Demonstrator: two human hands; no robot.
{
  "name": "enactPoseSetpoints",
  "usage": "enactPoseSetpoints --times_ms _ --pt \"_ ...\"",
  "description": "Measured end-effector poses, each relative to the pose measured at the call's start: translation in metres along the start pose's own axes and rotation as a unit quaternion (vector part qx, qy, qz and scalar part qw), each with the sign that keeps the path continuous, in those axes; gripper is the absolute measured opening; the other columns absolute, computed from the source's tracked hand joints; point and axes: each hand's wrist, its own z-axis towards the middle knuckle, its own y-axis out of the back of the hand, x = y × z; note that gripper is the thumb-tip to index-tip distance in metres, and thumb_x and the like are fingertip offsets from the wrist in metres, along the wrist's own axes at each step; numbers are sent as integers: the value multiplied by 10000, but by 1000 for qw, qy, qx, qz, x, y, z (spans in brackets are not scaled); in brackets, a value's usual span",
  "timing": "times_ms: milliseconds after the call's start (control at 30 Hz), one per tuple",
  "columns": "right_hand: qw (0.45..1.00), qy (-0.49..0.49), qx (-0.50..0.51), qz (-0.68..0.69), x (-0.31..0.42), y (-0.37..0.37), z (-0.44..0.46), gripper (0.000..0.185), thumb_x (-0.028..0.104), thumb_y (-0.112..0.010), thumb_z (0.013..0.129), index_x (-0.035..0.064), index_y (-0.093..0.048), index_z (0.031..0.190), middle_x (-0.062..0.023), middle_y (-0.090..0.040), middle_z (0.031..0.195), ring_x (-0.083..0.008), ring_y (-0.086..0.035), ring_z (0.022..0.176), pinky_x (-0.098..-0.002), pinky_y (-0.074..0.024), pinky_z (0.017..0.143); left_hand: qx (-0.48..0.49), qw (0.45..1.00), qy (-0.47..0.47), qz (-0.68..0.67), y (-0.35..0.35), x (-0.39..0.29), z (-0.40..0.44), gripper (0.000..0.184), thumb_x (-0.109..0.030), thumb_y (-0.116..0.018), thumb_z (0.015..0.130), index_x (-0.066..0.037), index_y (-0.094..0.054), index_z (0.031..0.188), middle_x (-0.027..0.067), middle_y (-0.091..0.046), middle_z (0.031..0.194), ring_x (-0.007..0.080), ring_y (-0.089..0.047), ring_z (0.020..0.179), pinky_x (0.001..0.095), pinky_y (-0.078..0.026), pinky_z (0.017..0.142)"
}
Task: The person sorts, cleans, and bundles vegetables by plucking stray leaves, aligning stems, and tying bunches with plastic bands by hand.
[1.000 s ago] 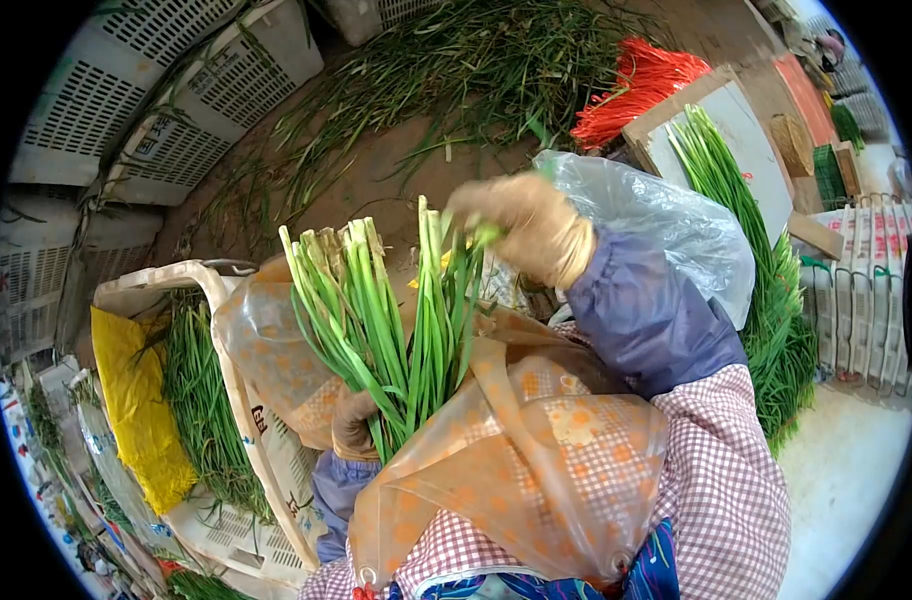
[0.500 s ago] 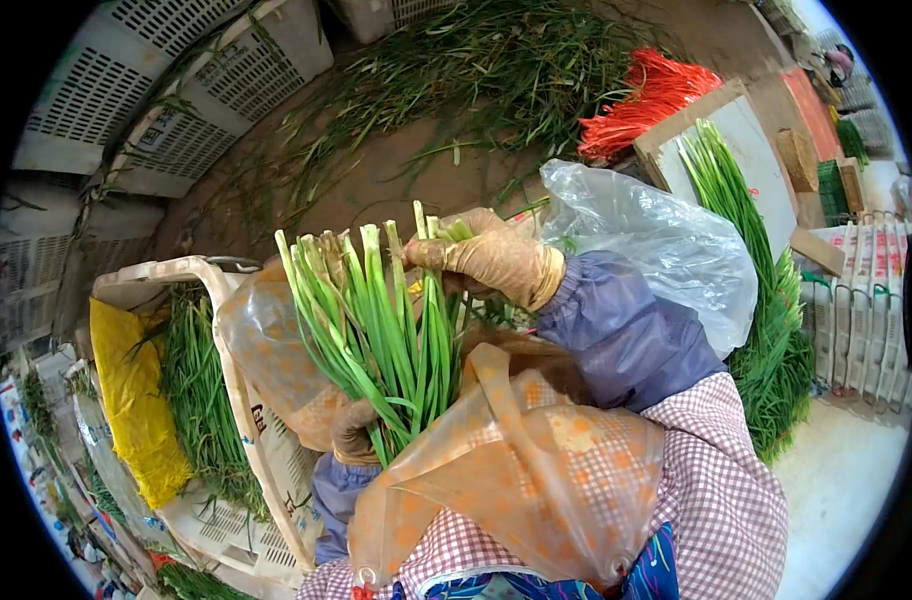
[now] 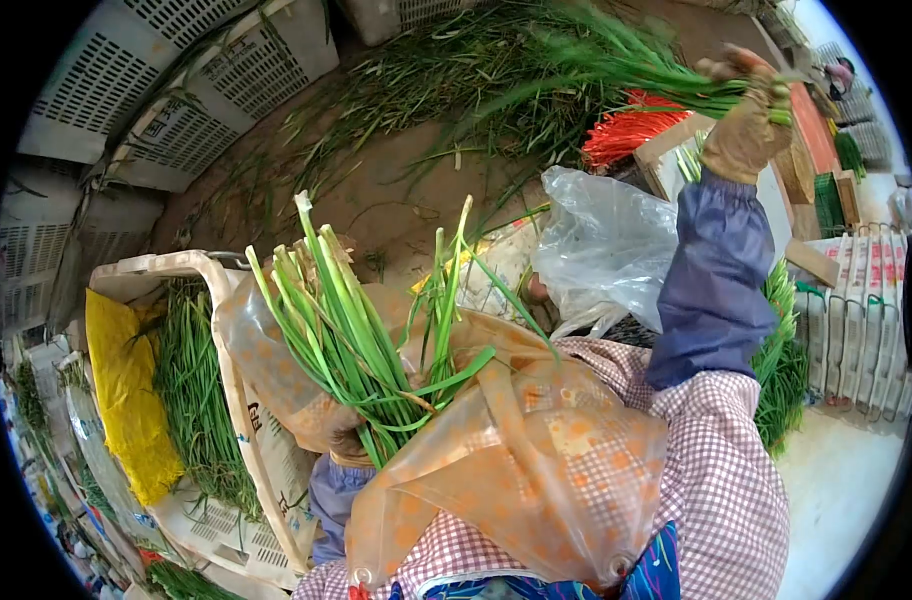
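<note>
Brown floor lies ahead of the left grip, white crates beyond it to the left. That grip is clamped round green stalks; the outstretched right grip clutches a leafy bunch.

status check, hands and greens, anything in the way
Left hand gripping stalks. Right hand raised, gripping greens, leaves blurred. Clear bag beside right sleeve, nothing visibly blocking.
</note>
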Motion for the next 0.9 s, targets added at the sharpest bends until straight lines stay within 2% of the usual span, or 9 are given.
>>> enactPoseSetpoints --times_ms 133,267,400,567,767,800,833,867,900 --pt "933 -198 283 -103 13 -19 -67 152 233 -620 869 89 -659 900 3 -575 708 -79 -502 564 -211 -400 498 8 1000 -7 4 -5 -3 5 541 -69 -660 673 58 -475 1165 244 -574 1063 372 -601 947 508 -508 846" --pt "733 -570 370 -18 16 -47 -145 165 236 -691 817 100 -671 907 57 -470 549 -38 -356 403 -213 -254 370 10 1000 -15 10 -9 -5 4 535 -71 -662 671 57 -479 1157 242 -575 1057 371 -601 938 507 -510 839" --pt "612 -557 561 30 18 -59 -165 153 193 -679 821 79 -682 923 37 -489 560 -38 -378 426 -219 -270 379 5 1000 -20 7 -11 -4 2 530 -72 -665 668 56 -484 1149 240 -576 1051 369 -602 928 505 -512 833" --pt "696 -380 610 12 -4 -50 -154 173 160 -684 806 39 -676 928 -35 -647 749 -98 -573 682 -267 -465 605 1 1000 -17 -3 -4 -1 -2 523 -75 -668 665 55 -489 1140 237 -577 1043 366 -603 917 503 -515 824" --pt "899 -278 297 -165 -61 -33 -141 132 166 -663 819 57 -710 876 -49 -688 907 -146 -609 863 -282 -458 839 0 1000 -17 -4 -3 -1 -4 515 -77 -672 661 53 -496 1128 233 -578 1034 364 -604 903 500 -518 814" --pt "929 -259 219 -146 -77 -29 -134 139 178 -642 840 61 -710 871 -26 -660 750 -128 -599 668 -265 -488 653 -1 1000 -19 -4 -4 -1 -4 514 -77 -673 661 53 -497 1126 233 -579 1033 363 -605 901 499 -519 813" --pt "891 -401 140 -162 -69 -26 -120 142 182 -622 856 76 -709 818 17 -543 580 -96 -470 436 -239 -385 416 -1 1000 -18 -4 -4 -1 -4 513 -78 -674 660 52 -498 1124 232 -579 1031 363 -605 898 499 -519 811" --pt "866 -482 94 -96 -76 -20 -112 142 207 -617 863 88 -690 891 46 -428 516 -70 -316 337 -231 -233 320 0 1000 -19 -5 -4 -1 -4 511 -78 -674 659 52 -499 1122 232 -579 1030 362 -605 896 499 -520 809" --pt "856 -477 119 -157 -81 -17 -112 179 216 -615 864 88 -657 981 45 -436 522 -65 -326 347 -230 -240 328 0 1000 -19 -6 -4 0 -4 510 -79 -675 659 52 -500 1120 231 -579 1028 362 -605 894 498 -520 808"
